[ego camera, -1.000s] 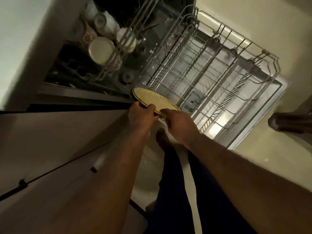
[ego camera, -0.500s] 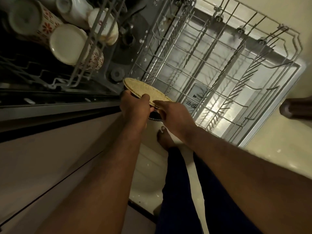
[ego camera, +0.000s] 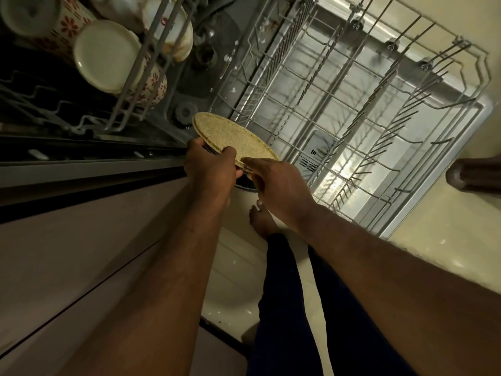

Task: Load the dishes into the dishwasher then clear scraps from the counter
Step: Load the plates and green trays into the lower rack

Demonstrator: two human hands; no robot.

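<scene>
Holding speckled plates at frame centre, both hands clamped on the near rim.

Forearms reach up from the bottom edge. Left hand: thumb on top, fingers curled under the rim. Right hand: pinches the same rim just beside it. Plates tilted, at least two edges showing, held at the near-left corner of the lower rack, not seated in its tines. Rack stands pulled out over the open door, centre to upper right. Upper left: upper rack carries upturned mugs, some red-flowered. Bare foot below the hands; dark wooden piece at right edge.
</scene>
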